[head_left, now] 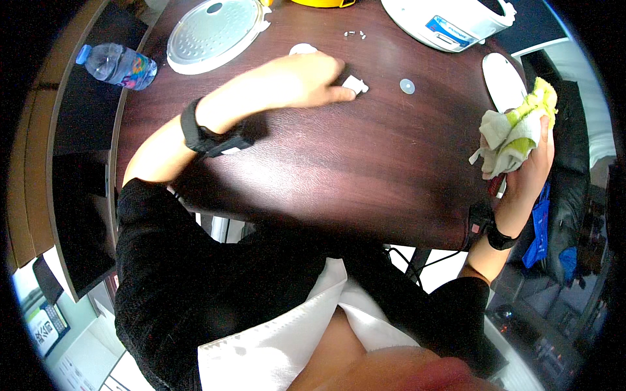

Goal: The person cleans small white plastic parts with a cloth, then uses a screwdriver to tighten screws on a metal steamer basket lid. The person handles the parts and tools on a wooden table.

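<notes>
My left hand (pixel 303 79) reaches across the dark wood table, its fingers curled closed on a small white piece (pixel 355 85) at the fingertips. Part of a round white piece (pixel 302 49) shows just behind that hand. At the table's right edge, my right hand (pixel 536 161) grips a crumpled yellow-green and white cloth (pixel 518 133). Beneath the cloth a small red and white object peeks out, mostly hidden. To the right of my left hand lies a small translucent disc (pixel 407 86). A white oval part (pixel 503 81) rests beside the cloth.
A perforated, pale round cover (pixel 218 32) lies at the far left, near a water bottle (pixel 120 66). Several small metal bits (pixel 355 34) are scattered at the back. A yellow part (pixel 323 2) is cut off above. A white housing (pixel 450 25) stands far right.
</notes>
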A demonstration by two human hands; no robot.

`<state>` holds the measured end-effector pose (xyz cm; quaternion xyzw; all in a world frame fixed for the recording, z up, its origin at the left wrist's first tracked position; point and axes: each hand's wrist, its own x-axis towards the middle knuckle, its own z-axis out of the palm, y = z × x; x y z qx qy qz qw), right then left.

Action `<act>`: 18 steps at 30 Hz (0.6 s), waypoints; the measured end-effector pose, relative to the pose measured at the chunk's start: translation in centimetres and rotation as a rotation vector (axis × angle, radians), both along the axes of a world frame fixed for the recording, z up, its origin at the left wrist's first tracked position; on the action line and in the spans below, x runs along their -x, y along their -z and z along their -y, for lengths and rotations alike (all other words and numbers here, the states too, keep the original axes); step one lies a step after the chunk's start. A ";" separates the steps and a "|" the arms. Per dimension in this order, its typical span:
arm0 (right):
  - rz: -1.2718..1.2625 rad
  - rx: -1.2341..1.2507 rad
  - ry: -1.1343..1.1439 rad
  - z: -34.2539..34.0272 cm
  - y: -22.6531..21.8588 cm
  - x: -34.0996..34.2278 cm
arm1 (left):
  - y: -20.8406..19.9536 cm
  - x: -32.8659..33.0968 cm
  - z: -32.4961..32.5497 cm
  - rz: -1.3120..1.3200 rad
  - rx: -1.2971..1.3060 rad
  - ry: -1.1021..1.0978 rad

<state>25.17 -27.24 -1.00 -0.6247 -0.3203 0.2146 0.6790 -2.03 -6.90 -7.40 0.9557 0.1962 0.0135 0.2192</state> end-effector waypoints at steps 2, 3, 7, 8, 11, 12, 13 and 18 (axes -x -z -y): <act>0.020 -0.009 -0.017 0.2 0.0 0.0 | -1.1 1.6 -1.4 0.168 -0.026 -0.001; 0.035 -0.011 -0.015 0.4 0.0 0.0 | -2.4 2.2 -2.2 0.160 -0.014 -0.053; 0.102 0.059 -0.029 0.3 0.4 -0.4 | -0.7 4.1 -4.5 0.142 -0.116 -0.217; 0.148 0.077 -0.038 0.0 0.5 0.0 | 0.8 4.5 -4.7 0.163 -0.105 -0.184; 0.314 0.150 -0.051 -0.4 0.6 0.6 | 1.4 4.1 -4.3 0.141 -0.095 -0.168; 0.423 0.184 -0.053 -0.5 0.7 0.8 | 1.4 3.7 -4.6 0.139 -0.124 -0.149; 0.531 0.218 -0.055 -0.5 0.7 0.8 | 1.2 3.3 -4.6 0.137 -0.154 -0.128; 0.630 0.090 -0.214 -1.5 0.5 3.7 | -2.8 2.2 -1.6 0.313 0.086 -0.187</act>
